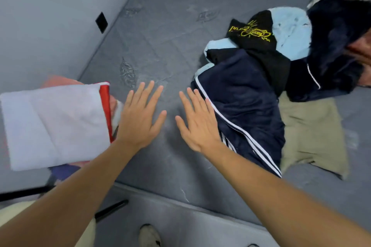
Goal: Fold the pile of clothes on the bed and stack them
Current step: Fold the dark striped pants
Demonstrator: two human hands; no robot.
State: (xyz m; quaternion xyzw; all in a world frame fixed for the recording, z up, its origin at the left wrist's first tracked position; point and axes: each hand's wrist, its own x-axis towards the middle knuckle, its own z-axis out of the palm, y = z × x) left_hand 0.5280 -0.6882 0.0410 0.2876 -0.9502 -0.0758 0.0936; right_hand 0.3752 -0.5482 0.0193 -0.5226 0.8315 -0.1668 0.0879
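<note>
The mattress (160,46) is plain grey. The folded cloth (54,124) is white with a red edge. The track pants (241,106) are navy with white stripes; a black shirt (259,34) carries yellow print, beside a khaki garment (313,132).

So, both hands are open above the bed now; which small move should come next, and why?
Probably the right hand should grip the navy striped garment beside it. Both hands are free, the left hand lies by the folded stack, and that garment lies nearest in the unfolded pile.
</note>
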